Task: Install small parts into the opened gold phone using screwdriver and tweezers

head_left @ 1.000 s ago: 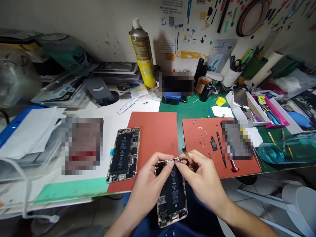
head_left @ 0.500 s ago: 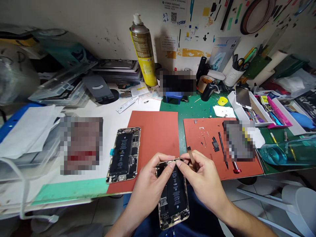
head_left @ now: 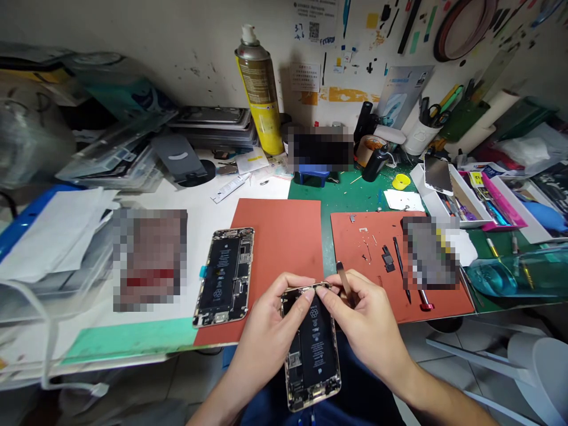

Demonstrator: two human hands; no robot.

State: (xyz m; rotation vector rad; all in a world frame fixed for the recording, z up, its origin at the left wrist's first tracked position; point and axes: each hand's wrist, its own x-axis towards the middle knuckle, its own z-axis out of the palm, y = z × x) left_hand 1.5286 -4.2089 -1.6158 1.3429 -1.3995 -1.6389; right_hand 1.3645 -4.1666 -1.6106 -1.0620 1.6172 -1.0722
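Between left hand (head_left: 270,322) and right hand (head_left: 366,313): opened phone (head_left: 316,350), far end pinched by both.

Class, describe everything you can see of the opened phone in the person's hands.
The opened phone is slim and rectangular, with rounded corners and a gold-coloured, metallic-looking rim. With no screen over it, its inside shows: a long black battery with pale print, beside small dark and silvery parts. It lies slightly aslant, battery side up, above the person's lap. The left hand grips its left side; the right hand touches its upper right end. Fingers hide part of that end.
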